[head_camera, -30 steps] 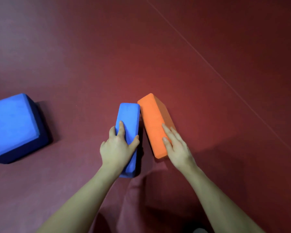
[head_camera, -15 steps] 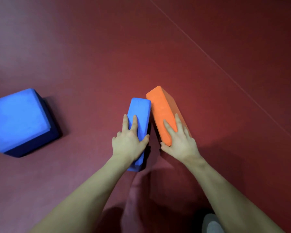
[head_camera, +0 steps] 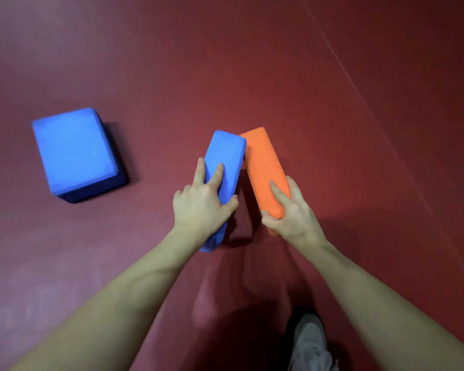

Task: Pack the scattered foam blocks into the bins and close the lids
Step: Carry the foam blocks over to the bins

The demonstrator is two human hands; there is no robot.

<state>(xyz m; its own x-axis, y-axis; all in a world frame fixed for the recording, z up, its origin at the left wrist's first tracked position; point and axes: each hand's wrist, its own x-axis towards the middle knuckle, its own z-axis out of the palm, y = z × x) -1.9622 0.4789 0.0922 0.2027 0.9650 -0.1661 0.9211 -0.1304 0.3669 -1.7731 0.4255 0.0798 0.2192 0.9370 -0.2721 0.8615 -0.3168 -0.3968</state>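
A narrow blue foam block [head_camera: 227,156] stands on its long edge on the dark red floor. My left hand [head_camera: 202,203] grips its near half, fingers over the top and thumb on its right side. Right beside it, touching at the far end, an orange foam block [head_camera: 264,162] leans on edge. My right hand [head_camera: 289,212] grips the orange block's near end, thumb on the left face and fingers round the right. A larger blue foam block [head_camera: 74,151] lies flat on the floor to the left, apart from both hands. No bin is in view.
The dark red floor [head_camera: 252,62] stretches all round, with a thin seam line [head_camera: 359,92] running diagonally at the right. A grey shoe [head_camera: 310,341] shows at the bottom edge, between my forearms.
Both hands have closed round their blocks, and the two blocks' far ends have come together. The view has shifted, so the large blue block sits further right in frame.
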